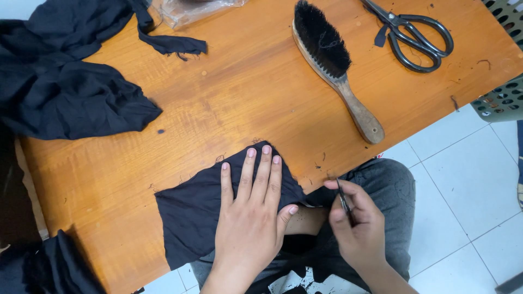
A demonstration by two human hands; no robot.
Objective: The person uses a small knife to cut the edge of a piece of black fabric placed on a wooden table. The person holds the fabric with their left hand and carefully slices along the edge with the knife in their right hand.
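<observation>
**Flat hand pins a dark cloth piece at the table edge while the other hand works a small tool**

The left hand [251, 218] lies palm-down with fingers spread flat on a black fabric piece [190, 212], pressing it onto the wooden table [239, 92]. The cloth sits at the near edge of the table, its lower part draping off toward the person's lap. Its long axis runs roughly from the lower left up to the right, ending in a blunt corner beyond the fingertips.

The right hand [357, 223] is closed in a pinch around a small thin metal tool [343, 200], probably thread snips, held just off the table edge close to the cloth's right border.

The fabric looks thin, soft and limp, likely very light; it would bunch or slide unless held flat, so a broad palm press near the worked edge seems the surest hold.

Farther back lie a wooden-handled brush [332, 60] with dark bristles, large black scissors [417, 35], and a heap of black cloth [60, 81] at the left. Loose thread bits dot the tabletop.
</observation>
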